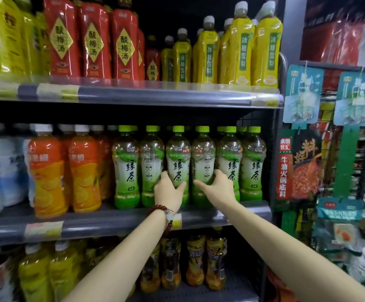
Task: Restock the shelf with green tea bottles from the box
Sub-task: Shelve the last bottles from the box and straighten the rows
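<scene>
Green tea bottles: left hand [169, 191] gripping one [178, 164], right hand [217, 186] gripping its neighbour [203, 164]; shoving risks toppling adjacent bottles.

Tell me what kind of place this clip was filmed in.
Most likely a small grocery shop: grey metal shelves with price-label strips, front-facing rows of green-capped green tea bottles, and hanging red hotpot seasoning packets beside them.

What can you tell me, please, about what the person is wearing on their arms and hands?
Both forearms are bare, with no sleeves and no gloves. The left hand has a bracelet of dark red round beads at the wrist, with a pale charm on it. The right hand and its wrist carry nothing.
</scene>
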